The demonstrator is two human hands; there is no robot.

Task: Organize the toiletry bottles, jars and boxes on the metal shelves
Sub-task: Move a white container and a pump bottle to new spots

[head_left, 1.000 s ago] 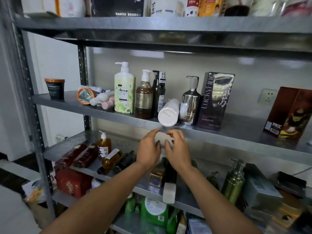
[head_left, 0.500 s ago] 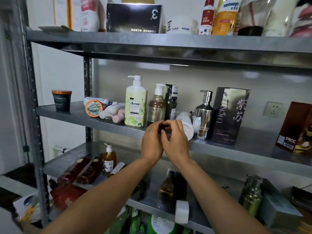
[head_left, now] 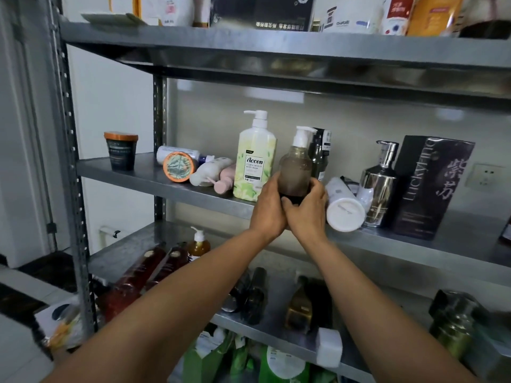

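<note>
Bottle front and centre: the brown pump bottle (head_left: 295, 168) is upright at the near edge of the middle shelf (head_left: 154, 176), white pump on top, and both hands are on its lower half. The left hand (head_left: 269, 208) wraps the left side with its fingers curled round the base. The right hand (head_left: 308, 210) cups the right side, and the two hands touch each other below the bottle. Whether the base sits on the metal or hangs just off it I cannot tell, because the fingers cover it. Just to the left stands the tall pale-green body wash (head_left: 254, 161), and close behind on the right is a slim dark bottle (head_left: 320, 153). Further right a white bottle (head_left: 344, 205) lies on its side, flat end toward the camera, beside a chrome pump bottle (head_left: 380, 186) and a tall dark box (head_left: 428, 186). Over on the left are toppled tubes (head_left: 213, 172), a round orange tin (head_left: 177, 166) and an orange-lidded jar (head_left: 121, 150). My read is that this is the positioning step for this one bottle. The next move calls for setting it square in the row, then letting go gently so the neighbours don't tip.
</note>
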